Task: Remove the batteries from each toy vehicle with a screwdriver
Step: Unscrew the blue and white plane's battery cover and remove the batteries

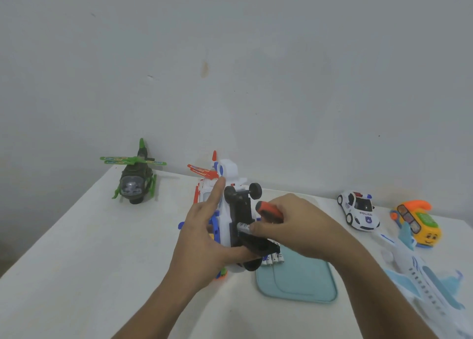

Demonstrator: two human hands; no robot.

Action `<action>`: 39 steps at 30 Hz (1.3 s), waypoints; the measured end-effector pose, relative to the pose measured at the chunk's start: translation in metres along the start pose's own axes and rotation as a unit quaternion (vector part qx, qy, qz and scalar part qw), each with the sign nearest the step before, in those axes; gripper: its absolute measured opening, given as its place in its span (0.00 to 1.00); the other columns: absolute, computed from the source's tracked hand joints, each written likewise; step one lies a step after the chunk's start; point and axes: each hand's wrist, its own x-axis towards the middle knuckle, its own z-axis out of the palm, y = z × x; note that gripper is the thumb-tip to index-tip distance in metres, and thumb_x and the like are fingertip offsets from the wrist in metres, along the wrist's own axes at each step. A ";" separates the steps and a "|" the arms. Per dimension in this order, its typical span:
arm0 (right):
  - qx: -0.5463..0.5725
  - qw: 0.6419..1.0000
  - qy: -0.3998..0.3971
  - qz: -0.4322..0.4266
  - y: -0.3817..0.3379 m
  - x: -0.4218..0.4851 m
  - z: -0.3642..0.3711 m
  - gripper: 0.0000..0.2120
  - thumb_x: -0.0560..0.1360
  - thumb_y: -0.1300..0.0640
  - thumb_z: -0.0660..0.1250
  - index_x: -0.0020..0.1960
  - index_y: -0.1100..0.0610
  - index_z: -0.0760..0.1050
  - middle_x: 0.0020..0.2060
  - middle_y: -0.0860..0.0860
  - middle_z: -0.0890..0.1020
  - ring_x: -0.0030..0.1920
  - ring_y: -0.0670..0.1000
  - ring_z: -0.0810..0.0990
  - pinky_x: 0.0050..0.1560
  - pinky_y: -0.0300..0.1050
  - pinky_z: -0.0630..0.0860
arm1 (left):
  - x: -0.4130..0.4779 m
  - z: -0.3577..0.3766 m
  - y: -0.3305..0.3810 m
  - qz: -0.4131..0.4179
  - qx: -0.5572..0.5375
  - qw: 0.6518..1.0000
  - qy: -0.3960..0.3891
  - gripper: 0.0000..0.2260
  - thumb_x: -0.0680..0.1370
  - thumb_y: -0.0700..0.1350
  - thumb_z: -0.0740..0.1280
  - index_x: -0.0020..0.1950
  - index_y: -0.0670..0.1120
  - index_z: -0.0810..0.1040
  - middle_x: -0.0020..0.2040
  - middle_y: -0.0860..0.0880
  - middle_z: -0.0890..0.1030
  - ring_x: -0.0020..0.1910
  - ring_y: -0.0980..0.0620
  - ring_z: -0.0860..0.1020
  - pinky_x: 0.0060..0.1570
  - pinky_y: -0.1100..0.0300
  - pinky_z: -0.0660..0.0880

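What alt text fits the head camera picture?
A left hand steadies a white toy helicopter tipped on its side, while the right hand holds an orange screwdriver and pinches a battery at its underside. More batteries lie on a blue tray beside it.

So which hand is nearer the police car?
Right. The right hand, holding the screwdriver, is left of the police car in view; the left hand grips the white helicopter farther left.
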 end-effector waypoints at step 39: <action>-0.047 0.927 0.200 0.314 0.174 -0.003 0.058 0.07 0.77 0.65 0.61 0.52 0.62 0.75 0.44 0.56 0.76 0.38 0.53 0.71 0.37 0.44 0.64 | 0.016 -0.002 -0.002 -0.005 -0.050 0.999 -0.014 0.51 0.53 0.56 0.80 0.74 0.69 0.62 0.60 0.51 0.79 0.57 0.55 0.81 0.57 0.47 0.79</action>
